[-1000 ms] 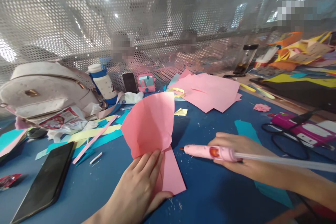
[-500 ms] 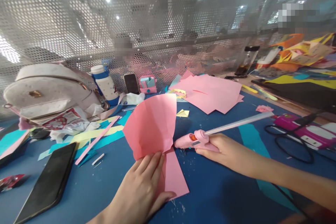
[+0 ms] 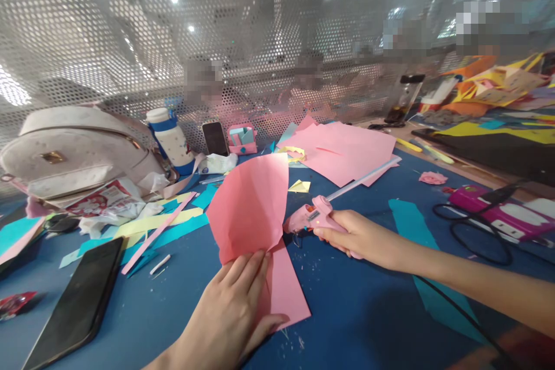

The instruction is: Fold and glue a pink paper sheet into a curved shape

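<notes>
A sheet of pink paper [image 3: 251,202] stands curled up from its fold, with its flat part [image 3: 288,283] lying on the blue table. My left hand [image 3: 229,306] lies palm down over the fold and presses on it, fingers stretched out and thumb spread to the right. In my right hand [image 3: 364,240] is a pink hot glue gun [image 3: 316,214], gripped by its handle. Its nozzle is at the right edge of the paper near the fold; whether it touches cannot be told. A long clear glue stick [image 3: 364,178] sticks out of its back.
Left lie a black phone [image 3: 80,300], paper strips [image 3: 160,231] and a white backpack [image 3: 82,150]. A bottle [image 3: 171,139] and pink sheets [image 3: 342,150] are at the back. Right are a purple power strip [image 3: 489,214] with a black cable and a blue paper strip [image 3: 411,225].
The glue gun has tilted, its glue stick swinging up and to the left, and my right hand has shifted slightly left. My left hand stays on the paper.
</notes>
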### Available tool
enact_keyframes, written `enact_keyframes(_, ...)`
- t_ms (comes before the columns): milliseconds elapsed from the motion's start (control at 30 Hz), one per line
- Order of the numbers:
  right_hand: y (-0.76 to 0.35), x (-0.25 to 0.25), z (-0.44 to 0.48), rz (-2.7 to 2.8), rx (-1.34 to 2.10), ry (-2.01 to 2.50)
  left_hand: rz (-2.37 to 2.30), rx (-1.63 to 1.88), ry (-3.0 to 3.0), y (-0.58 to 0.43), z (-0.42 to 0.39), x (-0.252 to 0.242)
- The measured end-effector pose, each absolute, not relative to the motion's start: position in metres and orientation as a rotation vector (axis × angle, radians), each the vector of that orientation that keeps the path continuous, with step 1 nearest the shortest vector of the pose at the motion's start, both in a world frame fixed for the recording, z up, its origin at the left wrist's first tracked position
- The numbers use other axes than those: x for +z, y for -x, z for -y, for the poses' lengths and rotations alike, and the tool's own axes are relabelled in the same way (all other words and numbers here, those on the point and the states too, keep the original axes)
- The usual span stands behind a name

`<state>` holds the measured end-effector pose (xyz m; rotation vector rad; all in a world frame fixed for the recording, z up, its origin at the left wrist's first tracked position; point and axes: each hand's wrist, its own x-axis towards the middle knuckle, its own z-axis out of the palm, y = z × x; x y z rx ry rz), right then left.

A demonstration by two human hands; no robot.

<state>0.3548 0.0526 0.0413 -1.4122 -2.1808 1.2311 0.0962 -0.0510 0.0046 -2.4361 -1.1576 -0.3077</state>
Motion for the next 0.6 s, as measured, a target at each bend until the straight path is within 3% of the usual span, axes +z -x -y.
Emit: enact_keyframes(600, -0.357, 0.054, -0.048, 2.333, 1.236, 1.384, 1.153, -0.318, 2.457, -0.097, 0.051, 0.009)
